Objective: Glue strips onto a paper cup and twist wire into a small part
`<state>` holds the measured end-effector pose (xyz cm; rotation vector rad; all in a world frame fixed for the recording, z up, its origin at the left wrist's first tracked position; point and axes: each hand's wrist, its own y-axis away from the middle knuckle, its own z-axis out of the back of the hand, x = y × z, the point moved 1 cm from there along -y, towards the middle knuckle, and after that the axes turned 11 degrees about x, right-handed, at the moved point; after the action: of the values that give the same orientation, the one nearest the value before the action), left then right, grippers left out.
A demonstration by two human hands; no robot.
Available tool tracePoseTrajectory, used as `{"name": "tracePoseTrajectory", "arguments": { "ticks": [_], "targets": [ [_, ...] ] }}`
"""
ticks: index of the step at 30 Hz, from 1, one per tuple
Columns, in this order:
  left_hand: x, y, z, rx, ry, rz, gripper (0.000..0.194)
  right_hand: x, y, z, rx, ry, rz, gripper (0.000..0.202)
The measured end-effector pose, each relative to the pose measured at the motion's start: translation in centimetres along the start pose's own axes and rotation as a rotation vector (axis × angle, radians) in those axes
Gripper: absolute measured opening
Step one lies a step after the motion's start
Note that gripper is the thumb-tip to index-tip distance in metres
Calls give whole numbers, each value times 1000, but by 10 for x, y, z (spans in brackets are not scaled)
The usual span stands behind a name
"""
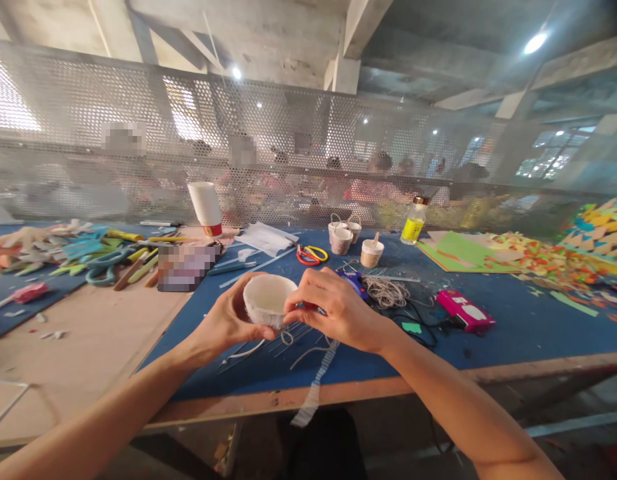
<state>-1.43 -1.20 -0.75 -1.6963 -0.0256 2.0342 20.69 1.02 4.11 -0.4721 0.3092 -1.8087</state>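
A white paper cup [269,295] with a rough, frilled outer wrapping is held above the blue table, its mouth tilted toward me. My left hand [229,315] is wrapped round its left side, thumb along the lower front. At its right side my right hand [328,308] has its fingers pinched against the wall. A pleated white strip [316,387] hangs below my right hand and over the table's front edge. Pale thin cord loops beneath the cup. Just what my right fingertips grip is too small to tell.
Behind are stacked paper cups [206,208], red-yellow scissors [312,255], small finished cups [341,240] and a glue bottle [413,223]. Right: twine [387,291], a magenta box [466,311], coloured paper scraps. Left: a phone [186,268], teal scissors [107,265]. A perforated screen stands beyond, people behind it.
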Motion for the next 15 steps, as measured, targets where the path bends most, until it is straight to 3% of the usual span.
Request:
{"name": "tracePoseTrajectory", "arguments": {
  "ticks": [8,15],
  "targets": [
    [-2,0,-2,-10,6,7,76,-3,3,-2,-65,-44,5,16],
    [-8,1,-5,-55,-90,-76,78,-2,9,-9,-41,-34,28,15]
  ]
}}
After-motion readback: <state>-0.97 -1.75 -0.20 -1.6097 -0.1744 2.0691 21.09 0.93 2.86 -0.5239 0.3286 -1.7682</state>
